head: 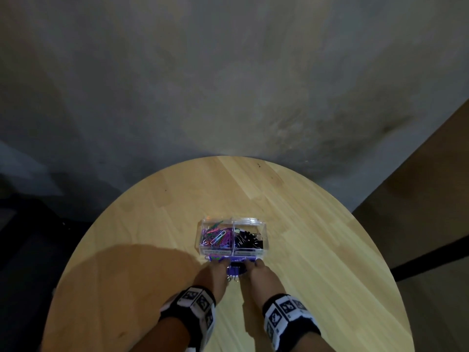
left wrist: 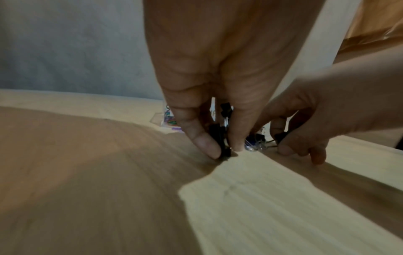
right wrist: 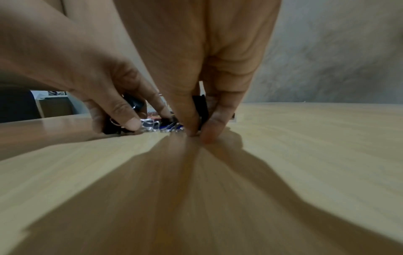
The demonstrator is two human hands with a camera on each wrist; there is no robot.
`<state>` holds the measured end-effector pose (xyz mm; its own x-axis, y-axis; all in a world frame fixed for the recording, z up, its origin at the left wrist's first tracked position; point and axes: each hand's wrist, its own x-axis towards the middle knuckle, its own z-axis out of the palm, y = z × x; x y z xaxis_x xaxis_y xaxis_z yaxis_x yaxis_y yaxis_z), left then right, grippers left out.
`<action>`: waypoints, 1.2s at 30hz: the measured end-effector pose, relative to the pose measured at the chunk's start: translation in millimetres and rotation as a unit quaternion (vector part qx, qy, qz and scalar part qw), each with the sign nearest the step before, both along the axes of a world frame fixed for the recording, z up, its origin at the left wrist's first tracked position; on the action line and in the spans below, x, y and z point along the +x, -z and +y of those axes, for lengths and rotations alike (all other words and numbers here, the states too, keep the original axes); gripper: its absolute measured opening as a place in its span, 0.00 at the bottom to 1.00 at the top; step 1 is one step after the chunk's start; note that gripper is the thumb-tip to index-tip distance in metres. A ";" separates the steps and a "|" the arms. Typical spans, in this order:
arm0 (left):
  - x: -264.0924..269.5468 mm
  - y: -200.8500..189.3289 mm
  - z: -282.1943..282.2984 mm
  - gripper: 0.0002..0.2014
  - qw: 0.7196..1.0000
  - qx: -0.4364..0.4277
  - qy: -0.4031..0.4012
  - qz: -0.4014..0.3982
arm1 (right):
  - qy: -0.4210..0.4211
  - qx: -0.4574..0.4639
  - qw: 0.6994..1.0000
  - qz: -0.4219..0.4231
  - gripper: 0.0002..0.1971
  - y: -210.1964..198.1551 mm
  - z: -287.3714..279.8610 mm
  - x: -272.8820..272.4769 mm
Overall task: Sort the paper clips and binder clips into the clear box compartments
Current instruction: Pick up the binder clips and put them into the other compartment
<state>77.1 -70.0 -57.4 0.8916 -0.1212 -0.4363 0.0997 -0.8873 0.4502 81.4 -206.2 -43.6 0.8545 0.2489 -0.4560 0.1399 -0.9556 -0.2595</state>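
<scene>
We find the clear box at lower centre of the head view, standing on the round, pale wood-grain desk. It is a rectangular, transparent, hard-walled container with two compartments side by side. The left compartment holds a tangle of coloured wire paper clips, mostly purple, pink and green. The right compartment holds a heap of black binder clips. A small label strip runs along the near wall of each compartment; we cannot read the text.

Just below the box in that view, a purple printed packet lies flat on the desk, largely covered by both hands. Loose silver-handled clips lie between the hands.

The left hand reaches down to the desk surface. Its thumb and forefinger pinch a black binder clip, whose lower end touches the wood. The right hand does the same at lower centre of its own wrist view: two fingers press together on a second black binder clip, tips at the desk.

Both wrists carry black bands with white square markers. The wall behind the desk is grey and mottled.
</scene>
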 end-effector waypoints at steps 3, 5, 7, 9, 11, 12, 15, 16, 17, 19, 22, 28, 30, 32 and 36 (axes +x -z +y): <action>-4.2 2.7 -0.2 0.14 1.000 0.001 -0.024 -0.003 | 0.030 0.019 0.999 -0.003 0.21 4.4 -6.3 -5.4; -6.6 5.6 0.6 0.13 1.000 -0.003 -0.027 -0.012 | 0.049 0.038 0.998 -0.002 0.20 7.6 -10.3 -6.9; -8.6 4.6 1.1 0.13 0.999 -0.011 -0.035 -0.016 | 0.064 0.049 0.997 0.000 0.21 8.4 -13.0 -6.2; -8.3 2.5 -0.1 0.11 0.999 -0.012 -0.036 -0.017 | 0.063 0.045 0.997 -0.003 0.18 10.3 -15.1 -5.4; -9.7 -1.4 -1.8 0.10 0.999 -0.003 -0.028 -0.027 | 0.055 0.035 0.998 -0.012 0.16 12.0 -15.5 -8.6; -10.6 -2.4 -2.9 0.10 0.999 0.000 -0.023 -0.031 | 0.049 0.029 0.998 -0.020 0.17 12.7 -15.9 -10.3; -14.9 -3.6 -5.1 0.11 0.999 -0.003 -0.014 -0.040 | 0.023 0.029 0.999 -0.039 0.18 12.5 -17.4 -13.6; -15.6 -3.7 -5.0 0.12 0.999 -0.006 -0.016 -0.041 | 0.014 0.030 0.999 -0.042 0.18 11.4 -17.2 -13.3; -15.5 -3.0 -4.3 0.14 0.999 -0.010 -0.020 -0.039 | 0.001 0.027 0.999 -0.043 0.18 10.6 -16.8 -12.8; -13.6 -2.3 -3.2 0.17 0.999 -0.026 -0.031 -0.020 | -0.043 0.006 0.998 -0.047 0.17 9.5 -13.9 -12.5; -11.7 -8.3 -2.0 0.11 0.997 -0.048 -0.048 0.034 | -0.047 -0.007 0.999 -0.024 0.15 3.3 -10.3 -13.8; -16.9 -16.1 7.3 0.15 0.990 -0.092 -0.062 0.085 | -0.019 0.007 0.999 0.027 0.11 -12.2 -18.8 -19.4; -18.4 -25.3 8.3 0.18 0.991 -0.091 -0.059 0.075 | 0.013 0.032 0.999 0.028 0.11 -22.8 -21.2 -22.2; -15.3 -36.4 6.4 0.17 0.990 -0.110 -0.052 0.063 | 0.060 0.063 0.996 -0.008 0.13 -36.0 -25.1 -18.4; 5.5 -65.3 -4.8 0.08 0.988 -0.127 -0.080 -0.018 | 0.127 0.106 0.984 -0.068 0.12 -60.7 -27.6 14.6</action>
